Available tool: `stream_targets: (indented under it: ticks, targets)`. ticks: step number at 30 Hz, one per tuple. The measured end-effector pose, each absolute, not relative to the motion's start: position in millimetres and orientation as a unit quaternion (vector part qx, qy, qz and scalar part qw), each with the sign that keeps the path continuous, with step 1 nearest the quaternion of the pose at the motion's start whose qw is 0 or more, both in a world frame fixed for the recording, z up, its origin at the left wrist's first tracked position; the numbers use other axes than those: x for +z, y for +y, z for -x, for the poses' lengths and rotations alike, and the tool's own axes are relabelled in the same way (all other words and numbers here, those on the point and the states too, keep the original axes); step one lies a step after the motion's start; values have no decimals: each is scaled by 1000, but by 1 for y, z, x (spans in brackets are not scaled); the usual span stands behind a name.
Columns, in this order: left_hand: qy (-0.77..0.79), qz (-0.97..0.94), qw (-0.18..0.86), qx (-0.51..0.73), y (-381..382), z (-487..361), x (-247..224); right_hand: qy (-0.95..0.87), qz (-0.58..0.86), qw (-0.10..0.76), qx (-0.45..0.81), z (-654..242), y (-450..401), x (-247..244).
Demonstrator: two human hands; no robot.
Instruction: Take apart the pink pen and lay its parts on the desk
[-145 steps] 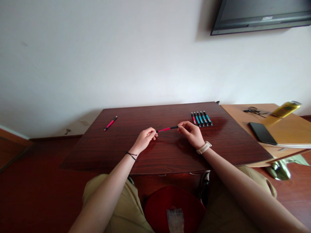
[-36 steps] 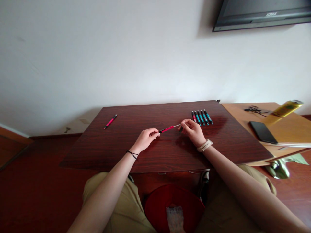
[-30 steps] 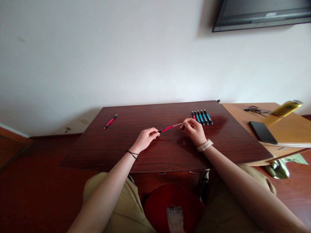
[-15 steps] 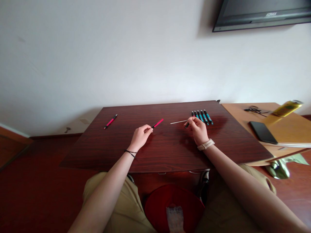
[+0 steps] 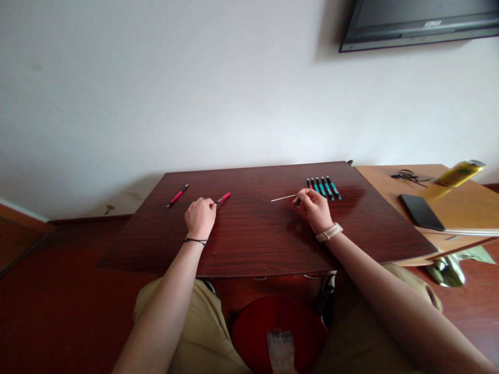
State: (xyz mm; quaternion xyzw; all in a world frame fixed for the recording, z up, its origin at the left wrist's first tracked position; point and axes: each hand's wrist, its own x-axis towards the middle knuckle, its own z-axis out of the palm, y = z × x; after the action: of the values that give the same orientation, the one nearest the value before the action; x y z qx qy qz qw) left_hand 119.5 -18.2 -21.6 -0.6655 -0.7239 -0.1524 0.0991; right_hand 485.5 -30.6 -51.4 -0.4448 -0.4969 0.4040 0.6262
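Pale wall (image 5: 195, 88) backs a dark wooden table (image 5: 241, 249) in the head view, with a television (image 5: 424, 26) mounted at upper right. Over the table's middle, the left hand (image 5: 200, 217) pinches a pink pen barrel (image 5: 223, 198) by its black end. Well apart from it, the right hand (image 5: 315, 209) grips a thin refill (image 5: 284, 198), pointing leftward, and a short black piece (image 5: 297, 201). This pen appears already taken apart, its parts not rejoined. One pink pen (image 5: 178, 196) lies at the table's left, seemingly whole; a row of five pens (image 5: 320, 187), one pink and four teal, seems assembled too, just beyond the right hand.
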Motion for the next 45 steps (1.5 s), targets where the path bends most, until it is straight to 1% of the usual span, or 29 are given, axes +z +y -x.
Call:
stream_targets:
  ticks: [17, 27, 30, 34, 38, 41, 45]
  targets:
    - [-736, 660, 80, -127, -16, -116, -25, -512, 451, 607, 408, -485, -30, -53]
    - [-738, 658, 77, -128, -17, -117, -23, -507, 441, 606, 425, -484, -30, -51]
    - [-727, 665, 85, -148, -18, -120, -22, -511, 438, 599, 433, -483, -31, -52]
    - [-657, 718, 82, -215, -21, -131, -19, -539, 429, 579, 435, -480, -35, -51]
    - [-521, 808, 29, -273, -27, -151, -19, -582, 416, 549, 432, -477, -40, -48]
    - [-441, 854, -27, -276, -35, -167, -20, -613, 409, 533, 417, -474, -43, -46]
    - [-403, 874, -61, -265, -48, -185, -22, -666, 410, 507, 363, -471, -50, -42]
